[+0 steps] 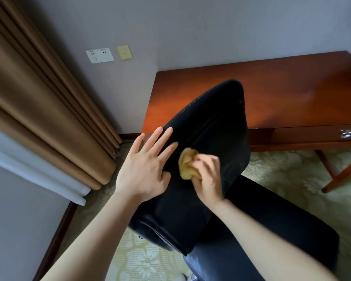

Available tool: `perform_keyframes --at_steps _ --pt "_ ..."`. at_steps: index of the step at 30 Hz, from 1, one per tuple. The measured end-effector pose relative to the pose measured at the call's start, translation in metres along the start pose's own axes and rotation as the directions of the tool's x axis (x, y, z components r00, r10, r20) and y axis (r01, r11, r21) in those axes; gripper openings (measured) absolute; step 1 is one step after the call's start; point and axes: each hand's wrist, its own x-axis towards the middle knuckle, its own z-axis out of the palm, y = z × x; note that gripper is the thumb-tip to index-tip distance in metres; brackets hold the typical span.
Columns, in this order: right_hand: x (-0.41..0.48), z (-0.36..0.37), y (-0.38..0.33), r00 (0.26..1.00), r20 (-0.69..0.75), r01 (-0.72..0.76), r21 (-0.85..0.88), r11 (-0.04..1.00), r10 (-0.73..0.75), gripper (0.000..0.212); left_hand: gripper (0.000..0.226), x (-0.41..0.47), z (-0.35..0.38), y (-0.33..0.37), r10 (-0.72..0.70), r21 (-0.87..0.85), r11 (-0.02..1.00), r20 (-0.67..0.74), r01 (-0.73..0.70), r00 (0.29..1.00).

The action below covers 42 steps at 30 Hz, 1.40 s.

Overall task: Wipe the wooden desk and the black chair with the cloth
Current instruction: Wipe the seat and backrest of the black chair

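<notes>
1. We lay the left hand flat, fingers straight, on the left edge of the black chair's backrest. It grips nothing, so a hard stroke could swing the chair away.
2. We clench the cloth in the right hand and press it on the backrest just beside the left hand. Wadded this small, it probably leaves strips unwiped.
3. The backrest's top corner stands before the front edge of the wooden desk. We cannot tell whether they touch. A forward push could knock them together.
</notes>
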Motion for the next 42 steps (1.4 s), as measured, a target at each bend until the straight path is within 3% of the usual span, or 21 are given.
perform_keyframes --at_steps 4,8,11,15,22,28,32,36,38,40,42 --pt "0.038 -0.003 0.028 0.922 -0.1 -0.37 0.053 0.927 0.374 0.039 0.071 0.001 0.002 0.0 0.008 -0.001 1.0 -0.007 -0.008 1.0" --pt "0.082 -0.01 0.055 0.721 -0.287 -0.638 0.081 0.766 0.631 0.032 0.071 0.002 0.004 -0.001 0.016 -0.009 1.0 -0.034 -0.017 0.999" --pt "0.096 -0.007 0.062 0.593 -0.343 -0.729 0.156 0.666 0.729 0.03 0.069 0.006 0.006 -0.004 0.037 -0.027 0.999 -0.04 -0.038 0.999" --pt "0.08 0.008 0.029 0.555 -0.348 -0.733 0.224 0.642 0.755 0.025 0.067 0.015 0.009 -0.011 0.053 -0.069 0.996 -0.042 -0.056 0.998" --pt "0.028 0.036 -0.054 0.742 -0.361 -0.517 0.227 0.825 0.565 0.034 0.068 0.046 0.015 -0.022 0.137 -0.153 0.978 -0.043 -0.142 0.99" --pt "0.004 0.058 -0.078 0.837 -0.279 -0.467 0.083 0.881 0.47 0.036 0.067 0.078 0.018 -0.03 0.232 -0.254 0.938 -0.045 -0.236 0.972" --pt "-0.002 0.06 -0.07 0.977 -0.131 -0.183 -0.135 0.974 0.166 0.035 0.068 0.099 0.019 -0.034 0.285 -0.368 0.881 -0.084 -0.296 0.955" --pt "-0.01 0.061 -0.046 0.991 0.035 -0.119 -0.246 0.962 0.131 0.018 0.067 0.117 0.025 -0.037 0.376 -0.333 0.856 -0.124 -0.396 0.918" --pt "-0.002 0.06 -0.028 0.994 0.021 0.105 -0.341 0.934 -0.104 0.021 0.064 0.127 0.026 -0.039 0.432 -0.309 0.829 -0.173 -0.466 0.885" --pt "0.01 0.058 -0.011 0.949 0.042 0.304 -0.381 0.873 -0.313 0.032 0.056 0.134 0.023 -0.039 0.465 -0.335 0.776 -0.268 -0.534 0.844" --pt "0.022 0.057 0.001 0.941 0.051 0.326 -0.4 0.857 -0.334 0.041 0.047 0.138 0.022 -0.039 0.434 -0.374 0.734 -0.384 -0.567 0.815"
